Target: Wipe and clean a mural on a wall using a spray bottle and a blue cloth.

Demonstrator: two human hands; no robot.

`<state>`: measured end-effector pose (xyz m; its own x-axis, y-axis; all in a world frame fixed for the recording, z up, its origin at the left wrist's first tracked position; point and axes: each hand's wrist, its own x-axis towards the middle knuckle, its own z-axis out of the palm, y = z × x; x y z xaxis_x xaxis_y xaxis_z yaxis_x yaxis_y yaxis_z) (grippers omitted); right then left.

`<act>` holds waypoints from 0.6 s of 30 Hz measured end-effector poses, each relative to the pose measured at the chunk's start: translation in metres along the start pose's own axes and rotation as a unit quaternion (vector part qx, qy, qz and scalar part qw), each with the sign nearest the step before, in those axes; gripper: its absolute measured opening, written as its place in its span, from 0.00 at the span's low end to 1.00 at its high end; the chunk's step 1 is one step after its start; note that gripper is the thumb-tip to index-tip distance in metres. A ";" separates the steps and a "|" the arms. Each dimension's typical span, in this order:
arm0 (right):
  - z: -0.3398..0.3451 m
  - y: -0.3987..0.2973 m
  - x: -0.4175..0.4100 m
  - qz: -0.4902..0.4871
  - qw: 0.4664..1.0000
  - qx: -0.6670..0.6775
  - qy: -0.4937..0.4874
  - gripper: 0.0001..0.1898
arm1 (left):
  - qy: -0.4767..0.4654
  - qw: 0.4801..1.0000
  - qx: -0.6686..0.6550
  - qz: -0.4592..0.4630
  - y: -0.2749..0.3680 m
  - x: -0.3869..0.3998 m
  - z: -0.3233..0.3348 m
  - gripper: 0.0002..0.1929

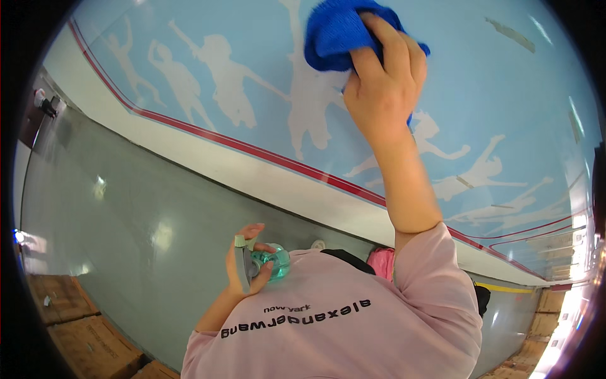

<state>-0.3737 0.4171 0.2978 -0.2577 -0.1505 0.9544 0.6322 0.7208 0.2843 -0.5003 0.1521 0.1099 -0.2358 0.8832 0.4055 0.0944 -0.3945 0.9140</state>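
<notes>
My right hand (388,85) is raised at the top of the view, its fingers bent over a bunched blue cloth (331,38). The cloth lies against a light blue wall panel (265,57) printed with pale figures of leaping people. Low in front of my body, my left hand (248,265) holds a spray bottle (279,263) of clear green plastic with a grey and pale green trigger head. Liquid shows inside the bottle.
A red stripe (246,151) borders the panel above a white lower wall (199,156). Brown cardboard boxes (90,346) stand at lower left, with more at lower right. A person (43,102) is far off at left on the grey floor (123,208). A pink item (381,260) is beside me.
</notes>
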 end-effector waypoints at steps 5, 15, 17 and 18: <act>0.009 -0.030 -0.036 0.026 0.996 0.057 -0.063 0.05 | 0.020 1.000 -0.017 -0.005 0.002 -0.004 0.001 0.30; -0.018 -0.059 -0.256 -0.098 0.860 0.165 -0.472 0.08 | 0.002 1.000 0.015 -0.016 0.005 -0.009 -0.002 0.32; -0.024 -0.051 -0.248 -0.049 0.852 0.187 -0.487 0.08 | 0.004 1.000 0.005 -0.013 0.004 -0.009 0.000 0.32; -0.027 -0.044 -0.231 -0.043 0.864 0.175 -0.470 0.08 | 0.007 1.000 0.004 -0.001 0.003 -0.008 0.001 0.31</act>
<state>-0.3217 0.4020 0.0669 -0.8769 0.2830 0.3884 0.3629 0.9198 0.1491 -0.4969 0.1443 0.1093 -0.2491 0.8804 0.4036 0.1018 -0.3906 0.9149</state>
